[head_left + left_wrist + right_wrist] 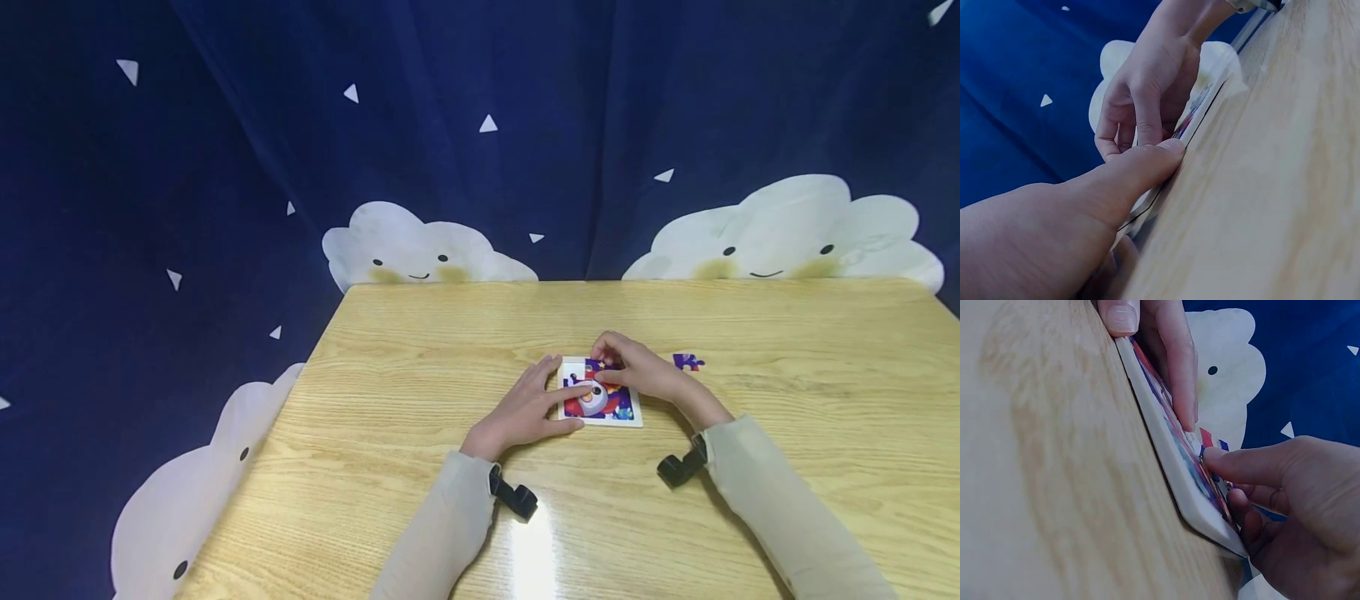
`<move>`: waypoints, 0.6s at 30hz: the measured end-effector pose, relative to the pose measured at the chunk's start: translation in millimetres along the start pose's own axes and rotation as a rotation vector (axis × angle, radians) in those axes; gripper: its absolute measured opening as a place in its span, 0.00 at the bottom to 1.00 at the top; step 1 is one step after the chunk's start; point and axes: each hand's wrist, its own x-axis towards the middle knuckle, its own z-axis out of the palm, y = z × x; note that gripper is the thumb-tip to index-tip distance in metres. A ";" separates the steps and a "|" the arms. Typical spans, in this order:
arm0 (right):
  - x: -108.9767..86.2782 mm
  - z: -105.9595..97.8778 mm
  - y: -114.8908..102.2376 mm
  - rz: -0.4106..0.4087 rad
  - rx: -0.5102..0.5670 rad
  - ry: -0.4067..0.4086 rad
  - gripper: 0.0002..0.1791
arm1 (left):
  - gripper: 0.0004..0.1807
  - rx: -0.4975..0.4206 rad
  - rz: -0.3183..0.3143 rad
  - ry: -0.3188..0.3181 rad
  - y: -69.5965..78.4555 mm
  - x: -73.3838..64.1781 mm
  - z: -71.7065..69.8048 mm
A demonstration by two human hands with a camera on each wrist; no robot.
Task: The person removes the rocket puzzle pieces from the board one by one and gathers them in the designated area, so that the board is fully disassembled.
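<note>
A jigsaw puzzle [617, 407] with a penguin-like face lies in a white tray [628, 422] on the table; bare white tray shows at its upper left. My left hand [523, 406] is spread over the tray's left side. Its index finger reaches across onto the picture, and the thumb [1154, 159] rests at the near edge. Over the tray's far side, my right hand [633, 367] pinches a puzzle piece [1206, 436] between thumb and fingers. Red and blue show on this piece, tilted up from the picture; the fingers hide much of it.
A loose puzzle piece [686, 362] lies on the wooden table [405, 375], right of the tray and beyond the right wrist. Dark blue cloth [450, 167] with clouds and triangles hangs behind the table and along its left side. Black wrist mounts [517, 500] stick out from both sleeves.
</note>
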 end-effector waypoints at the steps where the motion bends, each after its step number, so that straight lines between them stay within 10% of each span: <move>1: -0.1 0.4 -0.3 0.000 0.001 0.005 0.09 | 0.30 0.000 0.001 -0.001 -0.2 0.1 0.1; 18: -4.3 6.2 3.0 -0.073 -0.024 0.126 0.11 | 0.29 0.005 0.007 0.008 0.3 -0.2 0.8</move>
